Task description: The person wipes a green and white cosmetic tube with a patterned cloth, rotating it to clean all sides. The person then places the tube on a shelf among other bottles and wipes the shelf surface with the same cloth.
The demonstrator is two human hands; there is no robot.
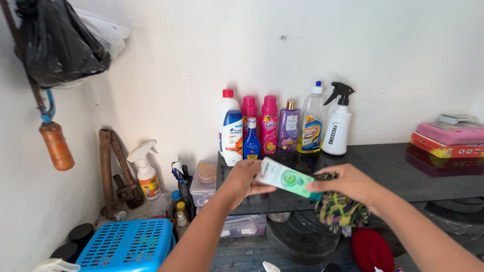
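We hold a flat green-and-white carton (286, 179) (tilted, printed face up) between our left grip (245, 177) and right grip (347, 182), both closed on its ends, above the dark surface (403, 168); a patterned cloth (340, 211) hangs under the right.

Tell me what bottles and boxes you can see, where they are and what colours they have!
Green pack: flat, mint and white, held between left hand and right hand.
White bottle: shelf's left end, blue label; a red-capped one behind.
Blue bottle: small, beside it.
Pink bottles: two, tall.
Purple bottle: gold cap.
Clear bottle: yellow label.
White sprayer: black trigger.
Flat boxes: pink and red, far right.
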